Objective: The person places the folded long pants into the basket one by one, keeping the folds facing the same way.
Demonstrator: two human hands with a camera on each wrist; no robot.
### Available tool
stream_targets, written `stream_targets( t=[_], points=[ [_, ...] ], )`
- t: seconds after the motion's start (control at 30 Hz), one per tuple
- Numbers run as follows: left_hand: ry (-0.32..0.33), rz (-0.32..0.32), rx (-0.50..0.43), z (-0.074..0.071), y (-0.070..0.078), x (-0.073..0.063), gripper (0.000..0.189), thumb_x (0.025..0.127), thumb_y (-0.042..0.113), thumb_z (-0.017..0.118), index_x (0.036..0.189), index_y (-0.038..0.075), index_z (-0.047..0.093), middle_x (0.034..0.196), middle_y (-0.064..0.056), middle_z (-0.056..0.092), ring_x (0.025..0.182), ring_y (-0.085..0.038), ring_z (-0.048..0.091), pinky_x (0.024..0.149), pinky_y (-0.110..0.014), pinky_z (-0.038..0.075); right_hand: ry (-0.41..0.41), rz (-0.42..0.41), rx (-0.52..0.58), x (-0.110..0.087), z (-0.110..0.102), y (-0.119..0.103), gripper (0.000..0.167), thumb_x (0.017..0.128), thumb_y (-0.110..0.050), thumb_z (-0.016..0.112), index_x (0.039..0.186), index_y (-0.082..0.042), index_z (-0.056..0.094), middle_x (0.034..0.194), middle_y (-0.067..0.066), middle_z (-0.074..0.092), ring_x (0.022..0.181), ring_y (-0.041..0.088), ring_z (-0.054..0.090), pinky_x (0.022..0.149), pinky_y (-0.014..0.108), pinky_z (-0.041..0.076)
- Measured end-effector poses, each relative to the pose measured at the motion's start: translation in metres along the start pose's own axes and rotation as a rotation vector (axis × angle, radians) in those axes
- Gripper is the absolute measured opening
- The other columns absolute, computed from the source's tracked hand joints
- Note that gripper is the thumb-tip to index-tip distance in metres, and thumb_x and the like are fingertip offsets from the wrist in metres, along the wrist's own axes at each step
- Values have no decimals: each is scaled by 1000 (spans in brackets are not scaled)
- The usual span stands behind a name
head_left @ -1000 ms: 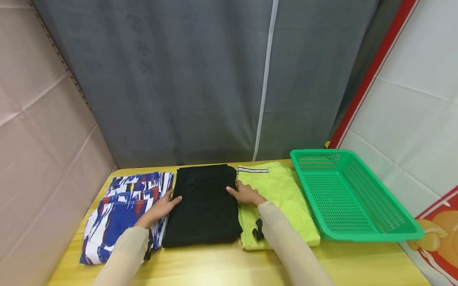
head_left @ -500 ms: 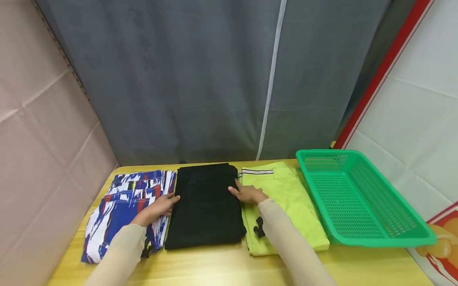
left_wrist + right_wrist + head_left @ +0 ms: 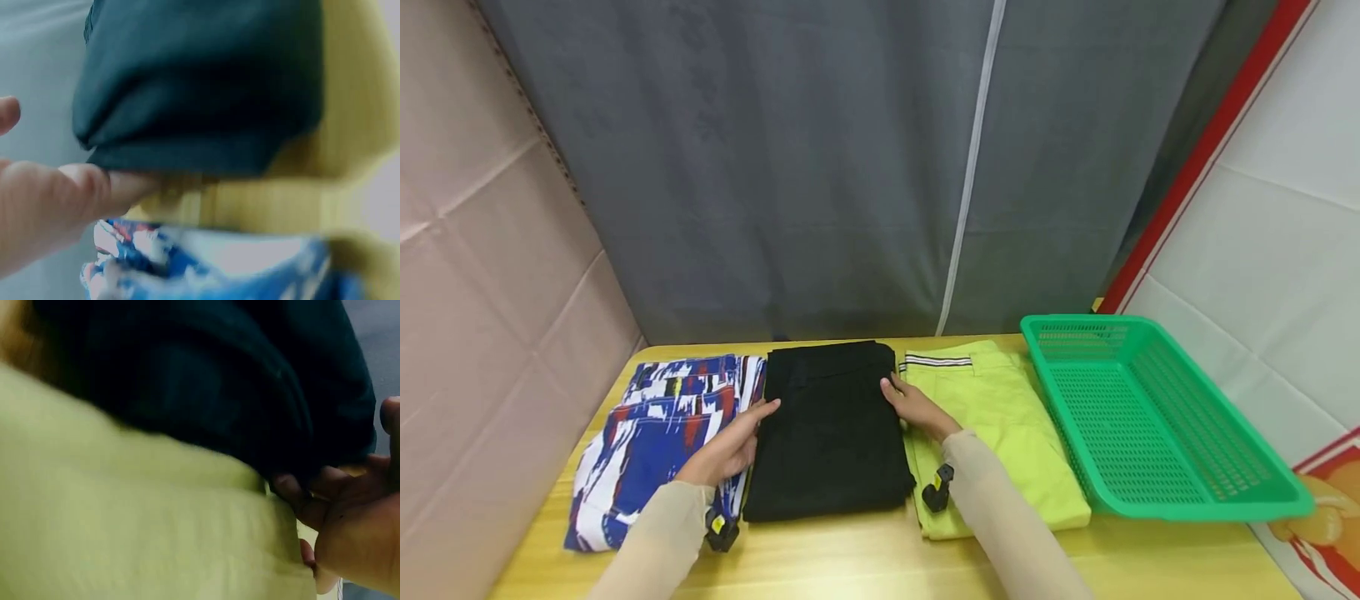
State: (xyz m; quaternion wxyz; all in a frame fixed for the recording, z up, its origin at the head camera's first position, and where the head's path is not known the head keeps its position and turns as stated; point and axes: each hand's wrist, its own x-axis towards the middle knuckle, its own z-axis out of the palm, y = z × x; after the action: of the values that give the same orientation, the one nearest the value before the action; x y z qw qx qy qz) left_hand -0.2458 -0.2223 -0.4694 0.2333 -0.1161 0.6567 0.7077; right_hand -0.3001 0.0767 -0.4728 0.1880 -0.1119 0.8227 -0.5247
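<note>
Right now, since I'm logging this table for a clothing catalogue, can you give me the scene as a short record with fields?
left hand: at the black cloth's left edge
right hand: at the black cloth's right edge
black cloth: folded, in the middle
patterned cloth: folded, left of black
lime cloth: folded, right of black
basket: green, right of lime
table: yellowish

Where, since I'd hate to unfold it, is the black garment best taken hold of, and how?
Probably by both side edges, from left and right together, reaching under all layers: the black garment is folded into a rectangle. The lime garment sits close on its right, so go in carefully there.
</note>
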Motion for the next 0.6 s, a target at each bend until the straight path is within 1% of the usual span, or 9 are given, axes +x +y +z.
stream_targets(
  t=[0.03, 0.13, 0.23, 0.33, 0.43, 0.5, 0.57, 0.6],
  points=[
    [-2, 4, -15, 2, 0, 0, 87, 102, 34, 43, 150, 12, -26, 152, -15, -40, 138, -35, -37, 114, -58, -18, 5, 11, 39, -1, 1, 0, 68, 104, -41, 37, 155, -3, 12, 161, 18, 13, 149, 37, 11, 119, 56, 15],
    [51, 14, 18, 6, 1, 1, 88, 101, 33, 46, 151, 11, -23, 154, -15, -36, 140, -33, -35, 115, -57, -17, 22, 45, 123, -2, 7, -1, 72, 102, -44, 41, 156, -6, 10, 162, 18, 10, 149, 39, 9, 117, 60, 15],
    [98, 32, 58, 8, 4, 2, 87, 99, 28, 48, 153, 10, -18, 157, -17, -30, 143, -35, -29, 117, -57, -14, 55, 43, 165, -4, 12, -3, 75, 100, -43, 47, 156, -8, 11, 162, 18, 11, 149, 39, 9, 117, 61, 16],
    [112, 61, 77, 12, 6, 1, 87, 96, 17, 50, 154, 10, -15, 158, -19, -26, 146, -38, -19, 119, -55, -7, 87, 28, 190, -4, 14, -4, 75, 99, -36, 52, 155, -6, 13, 161, 19, 13, 148, 40, 12, 117, 59, 17],
    [105, 80, 91, 16, 6, -1, 89, 92, 4, 48, 154, 11, -14, 158, -22, -21, 146, -42, 0, 120, -54, 9, 118, 9, 202, -3, 15, -2, 74, 97, -25, 57, 154, -4, 16, 160, 20, 19, 146, 40, 20, 117, 57, 22],
    [113, 93, 89, 19, 6, -4, 90, 88, -3, 47, 154, 12, -13, 159, -23, -16, 142, -43, 13, 117, -53, 20, 139, -3, 197, -4, 16, -2, 72, 95, -19, 59, 154, -4, 19, 157, 21, 25, 143, 40, 28, 115, 56, 27],
    [129, 102, 86, 22, 8, -6, 90, 87, -6, 45, 155, 13, -12, 159, -24, -12, 138, -43, 23, 113, -53, 28, 156, -10, 193, -4, 16, -1, 71, 94, -16, 59, 154, -6, 22, 155, 21, 31, 139, 39, 36, 113, 54, 31],
    [136, 109, 80, 23, 9, -8, 90, 87, -6, 44, 155, 14, -11, 159, -23, -11, 137, -42, 24, 112, -53, 29, 167, -17, 188, -4, 17, -2, 71, 93, -16, 59, 153, -5, 23, 153, 21, 34, 137, 40, 39, 112, 54, 34]
  ],
)
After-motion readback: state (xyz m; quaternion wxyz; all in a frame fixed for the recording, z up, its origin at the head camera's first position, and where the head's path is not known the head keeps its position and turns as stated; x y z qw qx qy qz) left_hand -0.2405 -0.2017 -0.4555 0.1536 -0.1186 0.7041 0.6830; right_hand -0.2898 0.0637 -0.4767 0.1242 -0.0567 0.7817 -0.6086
